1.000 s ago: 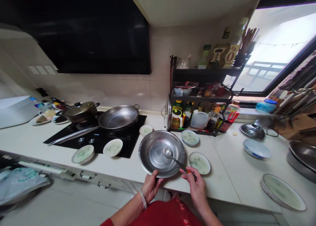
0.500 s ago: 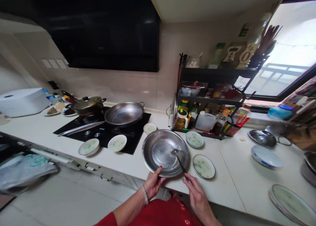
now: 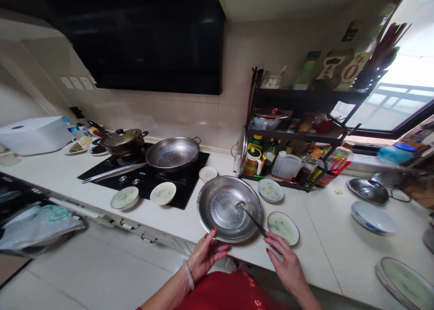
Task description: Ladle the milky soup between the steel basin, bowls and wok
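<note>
The largest thing is the white counter (image 3: pixel 313 251), which runs across the view. Directions are read on a clock centred at the basin (image 3: pixel 207 204), with twelve toward the wall (image 3: pixel 159 111). At eleven, the black hood (image 3: pixel 145 34) hangs above. The stove (image 3: pixel 185 190) is set in the counter at ten. At two stands the rack (image 3: pixel 305 94), on which bottles (image 3: pixel 308 70) are kept. On the stove, the pan (image 3: pixel 171 155) is at half past ten, and the pot (image 3: pixel 124 137) with its lid is farther, near ten.

The basin rests on the counter, close to the front edge. Around it are bowls of pale green liquid: one well apart at four (image 3: pixel 381 278), others at four (image 3: pixel 298 237), two (image 3: pixel 271 201), eleven (image 3: pixel 208 167), half past nine (image 3: pixel 158 203) and nine (image 3: pixel 134 204). Another bowl (image 3: pixel 373 217) is at three, well apart.

The right hand (image 3: pixel 285 258), at about five, is closed on the handle of the ladle (image 3: pixel 254 221). The ladle's head lies inside the basin. The left hand (image 3: pixel 203 255) is at seven, its thumb at the rim and its fingers below; one cannot tell whether it grips. On its wrist is a pale bracelet (image 3: pixel 189 276).
</note>
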Motion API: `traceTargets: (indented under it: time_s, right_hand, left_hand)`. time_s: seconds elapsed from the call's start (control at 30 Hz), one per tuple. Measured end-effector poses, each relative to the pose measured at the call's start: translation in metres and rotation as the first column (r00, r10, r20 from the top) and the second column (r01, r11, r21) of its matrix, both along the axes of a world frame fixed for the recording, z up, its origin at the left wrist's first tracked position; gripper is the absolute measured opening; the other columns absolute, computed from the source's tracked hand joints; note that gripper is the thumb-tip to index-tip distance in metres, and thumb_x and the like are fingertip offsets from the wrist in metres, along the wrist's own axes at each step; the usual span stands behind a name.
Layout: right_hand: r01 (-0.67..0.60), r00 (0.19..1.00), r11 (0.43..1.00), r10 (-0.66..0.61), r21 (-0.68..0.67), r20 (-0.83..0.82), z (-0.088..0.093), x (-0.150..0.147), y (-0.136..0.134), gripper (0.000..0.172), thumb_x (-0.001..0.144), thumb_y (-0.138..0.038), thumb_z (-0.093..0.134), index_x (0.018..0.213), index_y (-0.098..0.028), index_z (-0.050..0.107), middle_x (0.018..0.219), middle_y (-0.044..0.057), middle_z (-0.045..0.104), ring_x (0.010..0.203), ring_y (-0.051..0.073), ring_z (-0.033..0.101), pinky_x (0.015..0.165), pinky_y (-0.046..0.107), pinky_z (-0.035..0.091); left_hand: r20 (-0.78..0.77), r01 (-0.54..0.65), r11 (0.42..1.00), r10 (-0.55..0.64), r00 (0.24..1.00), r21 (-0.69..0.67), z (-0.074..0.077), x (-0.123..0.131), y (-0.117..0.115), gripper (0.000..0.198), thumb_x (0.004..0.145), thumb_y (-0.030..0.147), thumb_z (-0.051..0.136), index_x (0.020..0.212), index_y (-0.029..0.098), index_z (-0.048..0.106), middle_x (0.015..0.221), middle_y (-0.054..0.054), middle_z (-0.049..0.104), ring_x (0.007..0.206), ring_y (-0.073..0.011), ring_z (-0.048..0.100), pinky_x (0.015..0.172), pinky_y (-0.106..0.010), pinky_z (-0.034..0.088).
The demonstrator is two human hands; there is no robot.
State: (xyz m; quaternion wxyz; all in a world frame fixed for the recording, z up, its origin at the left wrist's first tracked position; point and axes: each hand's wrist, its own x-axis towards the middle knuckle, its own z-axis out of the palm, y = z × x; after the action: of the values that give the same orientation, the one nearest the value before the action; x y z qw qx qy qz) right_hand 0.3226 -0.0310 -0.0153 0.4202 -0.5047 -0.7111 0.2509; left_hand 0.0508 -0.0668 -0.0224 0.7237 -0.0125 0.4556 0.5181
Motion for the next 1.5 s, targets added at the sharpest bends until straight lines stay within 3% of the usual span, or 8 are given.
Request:
traceTargets:
  time_s: [0.13, 0.4, 0.6, 0.73, 0.9, 1.1, 1.27, 1.5]
  right_hand:
    - [0.083, 0.997, 0.995, -0.083, 0.060, -0.003, 0.005, 0.008, 0.005, 0.028, 0.078, -0.045, 0.065, 0.093, -0.025, 0.076, 0.106, 0.010, 0.073, 0.104, 0.030, 0.066, 0.094, 0.053, 0.052]
    - [0.203, 0.974, 0.978, -0.207, -0.053, -0.091, 0.012, 0.000, 0.011, 0.040, 0.073, -0.047, 0.068, 0.102, -0.020, 0.071, 0.105, 0.012, 0.070, 0.093, 0.029, 0.067, 0.075, 0.044, 0.058]
    - [0.227, 0.966, 0.953, -0.247, -0.200, -0.078, 0.000, -0.012, 0.011, 0.045, 0.070, -0.054, 0.067, 0.098, -0.020, 0.069, 0.097, 0.013, 0.071, 0.078, 0.027, 0.069, 0.067, 0.041, 0.057]
    - [0.143, 0.974, 0.880, -0.206, -0.453, -0.093, -0.011, -0.033, 0.006, 0.041, 0.066, -0.061, 0.065, 0.081, -0.022, 0.066, 0.061, 0.003, 0.066, 0.053, 0.023, 0.064, 0.052, 0.033, 0.050]
    - [0.009, 0.975, 0.735, -0.156, -0.678, -0.157, -0.011, -0.056, 0.001, 0.041, 0.067, -0.063, 0.058, 0.062, -0.022, 0.058, 0.049, 0.002, 0.060, 0.038, 0.016, 0.053, 0.038, 0.025, 0.033]
    - [-0.088, 0.920, 0.670, -0.229, -0.737, -0.318, -0.001, -0.064, 0.000, 0.040, 0.065, -0.059, 0.057, 0.063, -0.019, 0.059, 0.045, 0.000, 0.055, 0.035, 0.010, 0.040, 0.039, 0.023, 0.021]
    - [-0.144, 0.934, 0.658, -0.157, -0.739, -0.322, 0.005, -0.055, -0.010, 0.038, 0.066, -0.056, 0.059, 0.060, -0.019, 0.056, 0.044, -0.003, 0.050, 0.038, 0.008, 0.035, 0.041, 0.023, 0.021]
    - [-0.263, 0.827, 0.530, -0.307, -0.806, -0.472, 0.006, -0.049, -0.020, 0.042, 0.060, -0.053, 0.077, 0.061, -0.016, 0.059, 0.047, -0.003, 0.050, 0.039, 0.004, 0.035, 0.040, 0.017, 0.018]
  left_hand:
    - [0.024, -0.016, 1.000, 0.016, 1.000, -0.001, 0.002, -0.012, -0.009, 0.032, 0.085, 0.039, 0.069, 0.098, 0.013, 0.055, 0.087, -0.017, 0.071, 0.078, -0.0271, 0.074, 0.063, -0.029, 0.060]
    - [0.022, -0.033, 0.999, 0.033, 0.999, 0.005, 0.006, -0.018, -0.012, 0.028, 0.089, 0.039, 0.064, 0.095, 0.013, 0.054, 0.084, -0.016, 0.071, 0.072, -0.0228, 0.073, 0.062, -0.028, 0.058]
    - [0.044, -0.011, 1.000, 0.011, 0.999, 0.004, -0.002, -0.020, -0.011, 0.030, 0.084, 0.038, 0.070, 0.093, 0.013, 0.057, 0.084, -0.016, 0.071, 0.074, -0.0238, 0.073, 0.062, -0.028, 0.058]
    - [0.029, 0.010, 1.000, -0.009, 1.000, -0.015, -0.004, -0.019, -0.009, 0.029, 0.087, 0.039, 0.067, 0.092, 0.013, 0.058, 0.084, -0.015, 0.071, 0.072, -0.0221, 0.073, 0.061, -0.027, 0.057]
    - [0.032, 0.001, 1.000, -0.001, 0.999, -0.011, -0.003, -0.020, -0.010, 0.026, 0.090, 0.039, 0.061, 0.094, 0.014, 0.056, 0.084, -0.015, 0.072, 0.072, -0.0220, 0.073, 0.060, -0.027, 0.058]
    - [0.009, 0.007, 1.000, -0.007, 1.000, -0.011, -0.003, -0.022, -0.012, 0.027, 0.092, 0.040, 0.058, 0.099, 0.014, 0.054, 0.084, -0.014, 0.072, 0.071, -0.0205, 0.072, 0.060, -0.026, 0.057]
    - [0.014, 0.003, 1.000, -0.003, 1.000, -0.017, -0.001, -0.023, -0.014, 0.028, 0.092, 0.039, 0.058, 0.103, 0.014, 0.052, 0.084, -0.013, 0.072, 0.068, -0.0187, 0.071, 0.060, -0.025, 0.056]
    - [0.019, -0.006, 0.999, 0.006, 1.000, -0.032, -0.004, -0.024, -0.017, 0.028, 0.093, 0.039, 0.057, 0.104, 0.014, 0.051, 0.085, -0.014, 0.072, 0.068, -0.0188, 0.071, 0.060, -0.025, 0.056]
